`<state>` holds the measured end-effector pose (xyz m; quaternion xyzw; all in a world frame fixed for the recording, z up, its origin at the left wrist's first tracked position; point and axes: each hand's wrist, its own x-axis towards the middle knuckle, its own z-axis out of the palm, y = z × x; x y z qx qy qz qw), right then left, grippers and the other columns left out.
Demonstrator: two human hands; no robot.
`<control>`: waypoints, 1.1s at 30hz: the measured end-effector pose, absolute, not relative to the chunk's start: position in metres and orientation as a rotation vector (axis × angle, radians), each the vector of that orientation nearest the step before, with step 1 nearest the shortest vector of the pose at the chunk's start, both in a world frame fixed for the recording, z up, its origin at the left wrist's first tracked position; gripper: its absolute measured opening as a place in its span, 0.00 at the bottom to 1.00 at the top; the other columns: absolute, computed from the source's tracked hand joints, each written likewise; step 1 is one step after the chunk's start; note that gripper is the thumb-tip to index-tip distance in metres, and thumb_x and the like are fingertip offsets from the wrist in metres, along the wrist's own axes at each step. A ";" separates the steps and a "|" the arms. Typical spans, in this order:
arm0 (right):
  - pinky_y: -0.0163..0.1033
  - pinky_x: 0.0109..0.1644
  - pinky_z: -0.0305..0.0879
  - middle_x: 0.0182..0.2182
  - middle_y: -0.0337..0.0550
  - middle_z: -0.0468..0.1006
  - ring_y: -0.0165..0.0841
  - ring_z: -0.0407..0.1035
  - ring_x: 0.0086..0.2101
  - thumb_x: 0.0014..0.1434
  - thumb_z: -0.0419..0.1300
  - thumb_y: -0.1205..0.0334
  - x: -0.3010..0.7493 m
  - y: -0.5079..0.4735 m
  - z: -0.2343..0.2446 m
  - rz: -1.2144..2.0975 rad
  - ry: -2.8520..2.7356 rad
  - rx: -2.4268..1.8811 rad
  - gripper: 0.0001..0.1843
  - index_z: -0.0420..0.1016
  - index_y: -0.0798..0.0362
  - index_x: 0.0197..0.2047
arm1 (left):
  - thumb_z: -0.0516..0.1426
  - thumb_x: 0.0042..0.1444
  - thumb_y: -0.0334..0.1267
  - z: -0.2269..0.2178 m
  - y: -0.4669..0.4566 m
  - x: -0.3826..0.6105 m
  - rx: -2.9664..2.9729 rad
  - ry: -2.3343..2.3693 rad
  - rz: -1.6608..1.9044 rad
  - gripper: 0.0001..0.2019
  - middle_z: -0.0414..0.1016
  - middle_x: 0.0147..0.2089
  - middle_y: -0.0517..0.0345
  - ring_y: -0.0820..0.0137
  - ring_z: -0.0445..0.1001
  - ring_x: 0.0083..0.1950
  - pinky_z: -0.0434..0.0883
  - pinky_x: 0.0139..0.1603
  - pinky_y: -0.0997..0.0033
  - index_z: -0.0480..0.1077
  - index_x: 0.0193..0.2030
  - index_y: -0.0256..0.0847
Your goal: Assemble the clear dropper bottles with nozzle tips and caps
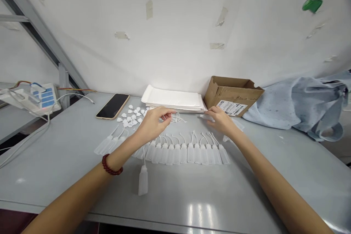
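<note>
My left hand reaches over a row of small translucent squeeze bottles with thin white tips. Its fingers are pinched on a small white tip piece above a little pile of such pieces. My right hand is further right, fingers curled around a clear bottle near the cardboard box. One bottle lies alone, nearer to me. A scatter of small white caps sits left of my left hand. A red bead bracelet is on my left wrist.
A phone lies face up at the back left. A stack of white padded envelopes and an open cardboard box stand against the wall. Blue cloth lies at the right. Cables and a power strip sit far left.
</note>
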<state>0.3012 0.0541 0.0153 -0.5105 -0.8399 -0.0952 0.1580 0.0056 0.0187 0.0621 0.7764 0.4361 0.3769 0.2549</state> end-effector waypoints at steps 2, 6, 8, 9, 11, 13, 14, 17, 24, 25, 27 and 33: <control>0.44 0.42 0.64 0.36 0.51 0.74 0.44 0.67 0.39 0.49 0.58 0.73 0.304 0.050 0.016 -0.239 -2.337 -1.446 0.13 0.74 0.56 0.39 | 0.56 0.53 0.35 0.062 0.018 0.006 2.014 1.161 1.051 0.10 0.78 0.39 0.55 0.68 0.74 0.39 0.72 0.46 0.64 0.76 0.40 0.40; 0.44 0.41 0.65 0.34 0.49 0.73 0.43 0.67 0.38 0.51 0.56 0.69 0.299 0.031 0.025 -0.189 -2.163 -1.425 0.08 0.72 0.55 0.37 | 0.58 0.53 0.38 0.063 0.013 0.008 1.906 1.167 1.083 0.07 0.79 0.37 0.55 0.67 0.77 0.39 0.74 0.45 0.65 0.76 0.36 0.39; 0.41 0.38 0.65 0.32 0.46 0.73 0.39 0.68 0.34 0.54 0.56 0.66 0.287 0.017 0.032 -0.158 -2.077 -1.413 0.05 0.70 0.54 0.36 | 0.58 0.54 0.39 0.064 0.009 0.010 1.829 1.141 1.099 0.07 0.79 0.34 0.56 0.68 0.77 0.37 0.76 0.43 0.67 0.75 0.35 0.39; 0.39 0.35 0.65 0.31 0.44 0.73 0.37 0.67 0.32 0.54 0.56 0.64 0.278 0.008 0.036 -0.136 -2.048 -1.408 0.05 0.70 0.53 0.36 | 0.59 0.54 0.39 0.065 0.006 0.012 1.788 1.121 1.109 0.07 0.79 0.33 0.56 0.68 0.77 0.36 0.76 0.43 0.67 0.75 0.34 0.38; 0.36 0.30 0.63 0.29 0.40 0.73 0.33 0.66 0.28 0.56 0.56 0.62 0.258 -0.010 0.043 -0.074 -2.007 -1.394 0.05 0.70 0.53 0.36 | 0.60 0.53 0.39 0.066 0.001 0.016 1.720 1.080 1.134 0.07 0.79 0.34 0.57 0.68 0.77 0.36 0.76 0.43 0.68 0.75 0.34 0.38; 0.34 0.29 0.62 0.27 0.39 0.73 0.31 0.66 0.27 0.56 0.58 0.61 0.239 -0.027 0.049 0.165 -1.946 -1.337 0.04 0.71 0.52 0.35 | 0.61 0.52 0.38 0.066 -0.005 0.020 1.703 1.047 1.149 0.06 0.79 0.35 0.56 0.68 0.77 0.38 0.76 0.44 0.68 0.75 0.34 0.38; 0.34 0.29 0.61 0.27 0.38 0.73 0.31 0.66 0.27 0.56 0.58 0.61 0.231 -0.034 0.051 0.252 -1.949 -1.307 0.04 0.72 0.52 0.35 | 0.61 0.51 0.37 0.065 -0.008 0.022 1.712 1.029 1.155 0.05 0.79 0.36 0.56 0.67 0.77 0.40 0.76 0.44 0.67 0.76 0.34 0.39; 0.34 0.26 0.60 0.27 0.40 0.74 0.32 0.67 0.28 0.58 0.58 0.60 0.216 -0.048 0.054 0.402 -1.995 -1.232 0.07 0.74 0.52 0.39 | 0.61 0.52 0.36 0.063 -0.014 0.025 1.799 0.973 1.154 0.04 0.79 0.39 0.56 0.66 0.76 0.43 0.75 0.45 0.67 0.76 0.34 0.39; 0.35 0.27 0.64 0.30 0.41 0.77 0.31 0.67 0.27 0.60 0.57 0.60 0.218 -0.049 0.047 0.470 -1.963 -1.205 0.09 0.75 0.53 0.42 | 0.58 0.56 0.34 0.060 -0.022 0.027 2.030 0.959 1.101 0.05 0.79 0.40 0.56 0.67 0.76 0.42 0.74 0.42 0.69 0.76 0.37 0.41; 0.35 0.26 0.64 0.31 0.42 0.78 0.31 0.67 0.27 0.60 0.57 0.60 0.218 -0.049 0.046 0.480 -1.950 -1.206 0.10 0.75 0.53 0.43 | 0.57 0.57 0.34 0.061 -0.022 0.027 2.029 0.957 1.098 0.06 0.79 0.40 0.57 0.67 0.76 0.42 0.73 0.42 0.69 0.76 0.37 0.41; 0.34 0.24 0.64 0.33 0.43 0.79 0.31 0.68 0.27 0.61 0.57 0.60 0.216 -0.051 0.044 0.507 -1.932 -1.210 0.10 0.75 0.53 0.44 | 0.56 0.58 0.34 0.061 -0.022 0.027 1.985 0.954 1.102 0.07 0.79 0.39 0.57 0.67 0.76 0.42 0.73 0.43 0.69 0.76 0.36 0.40; 0.35 0.25 0.66 0.31 0.42 0.79 0.31 0.69 0.24 0.61 0.57 0.59 0.210 -0.057 0.041 0.477 -1.901 -1.190 0.10 0.73 0.53 0.44 | 0.58 0.56 0.37 0.064 -0.021 0.026 1.715 0.929 1.012 0.06 0.77 0.36 0.57 0.69 0.76 0.39 0.74 0.42 0.71 0.74 0.36 0.39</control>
